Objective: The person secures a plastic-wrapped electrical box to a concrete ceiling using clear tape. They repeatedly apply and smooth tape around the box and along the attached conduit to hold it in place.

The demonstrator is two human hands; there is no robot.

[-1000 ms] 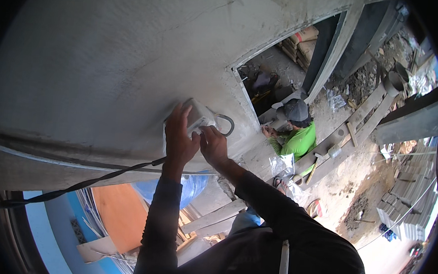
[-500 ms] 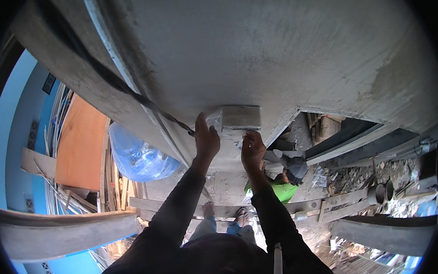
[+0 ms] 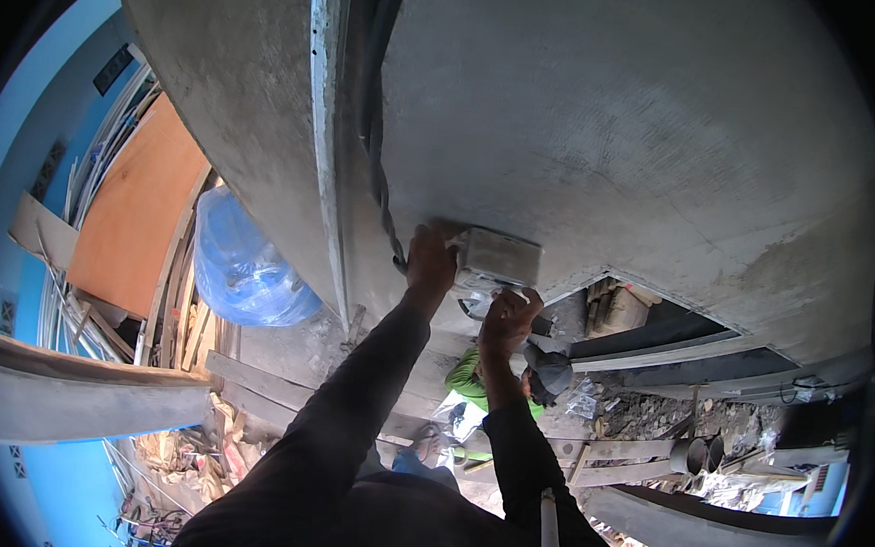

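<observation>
Grey box (image 3: 503, 260) sits just right of the centre of my frame, against the grey wall (image 3: 617, 124) that fills the upper part. I have both hands up at it. My left hand (image 3: 430, 261) is at the box's left side with its fingers bent and partly open; I can't tell whether they grip the edge or only rest there. My right hand (image 3: 511, 323) is by the lower edge, fingers curled well in, and whatever they may be pinching is hidden from me.

As far as I can judge, work here is under way and unfinished. The box is in place against the wall, though its fixing doesn't show. A clear, shiny piece (image 3: 474, 306) shows at its lower edge, between my hands. The dark twisted cable (image 3: 385, 210) runs down from the top of the frame to an end beside my left hand, and I see no join to the box.
</observation>
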